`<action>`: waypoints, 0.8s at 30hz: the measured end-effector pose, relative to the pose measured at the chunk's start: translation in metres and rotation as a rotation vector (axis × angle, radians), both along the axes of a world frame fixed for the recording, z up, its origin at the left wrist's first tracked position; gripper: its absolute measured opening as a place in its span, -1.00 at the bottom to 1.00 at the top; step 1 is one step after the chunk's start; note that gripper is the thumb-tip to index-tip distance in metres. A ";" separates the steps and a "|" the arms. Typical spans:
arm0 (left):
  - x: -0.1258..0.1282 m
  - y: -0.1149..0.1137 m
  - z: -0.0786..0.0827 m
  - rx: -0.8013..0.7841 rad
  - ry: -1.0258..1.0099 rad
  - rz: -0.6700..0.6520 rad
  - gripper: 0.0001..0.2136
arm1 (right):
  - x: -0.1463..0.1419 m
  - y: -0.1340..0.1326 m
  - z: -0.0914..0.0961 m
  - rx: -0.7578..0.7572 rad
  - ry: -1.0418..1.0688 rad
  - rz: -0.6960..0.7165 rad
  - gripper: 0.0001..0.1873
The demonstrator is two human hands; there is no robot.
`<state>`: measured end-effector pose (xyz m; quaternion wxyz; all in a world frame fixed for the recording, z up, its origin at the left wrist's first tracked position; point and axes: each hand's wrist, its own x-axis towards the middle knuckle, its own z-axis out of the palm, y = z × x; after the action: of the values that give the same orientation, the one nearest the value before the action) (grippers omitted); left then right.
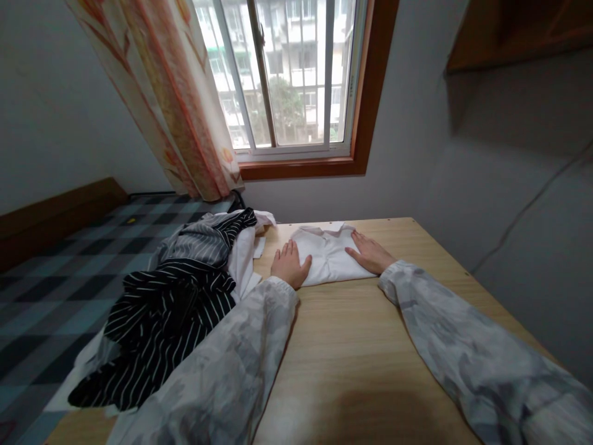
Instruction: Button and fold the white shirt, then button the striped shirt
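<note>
A folded white shirt [327, 254] lies at the far side of a light wooden table [352, 346], its collar pointing toward the window. My left hand [289, 263] rests flat on the shirt's left edge, fingers stretched out and close together. My right hand [369, 252] lies flat on the shirt's right edge, fingers extended. Both arms wear grey patterned sleeves. Neither hand grips anything.
A heap of black-and-white striped and white clothes [176, 303] covers the table's left side. A bed with a checked cover [55, 272] stands to the left. A window [287, 74] with an orange curtain [171, 99] is behind, a grey wall to the right.
</note>
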<state>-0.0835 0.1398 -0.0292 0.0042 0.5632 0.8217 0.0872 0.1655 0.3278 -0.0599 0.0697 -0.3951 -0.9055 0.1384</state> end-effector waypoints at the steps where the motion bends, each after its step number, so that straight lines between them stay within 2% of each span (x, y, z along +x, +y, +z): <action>1: -0.002 -0.002 0.000 0.003 0.001 0.004 -0.23 | 0.003 -0.001 0.000 -0.003 -0.009 -0.021 0.01; 5: -0.006 -0.013 0.002 0.082 0.085 -0.002 -0.29 | 0.013 -0.005 0.004 -0.016 -0.030 -0.089 -0.07; 7: -0.002 -0.015 0.006 0.185 0.157 -0.096 -0.33 | 0.013 -0.011 0.008 0.043 0.002 -0.111 -0.09; 9: 0.005 -0.010 0.012 0.271 0.194 -0.231 -0.36 | 0.007 -0.020 0.016 0.170 0.079 -0.084 -0.12; 11: 0.014 0.003 0.019 0.315 0.188 -0.332 -0.37 | -0.006 -0.029 0.028 0.307 0.182 0.004 -0.18; 13: 0.019 0.022 0.026 0.350 0.159 -0.374 -0.36 | -0.024 -0.034 0.043 0.399 0.277 0.100 -0.23; 17: 0.010 0.058 0.035 0.421 0.062 -0.292 -0.31 | -0.058 -0.021 0.064 0.429 0.346 0.112 -0.27; 20: -0.010 0.066 0.028 0.324 0.026 -0.373 -0.38 | -0.067 -0.006 0.057 0.339 0.235 0.155 -0.30; 24: -0.033 0.052 0.008 0.197 -0.009 -0.493 -0.41 | -0.060 -0.002 0.028 0.176 0.075 0.207 -0.20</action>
<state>-0.1169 0.1914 -0.0209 -0.0259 0.7437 0.6471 0.1657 0.1059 0.3262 -0.0317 0.1233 -0.2866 -0.9468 0.0794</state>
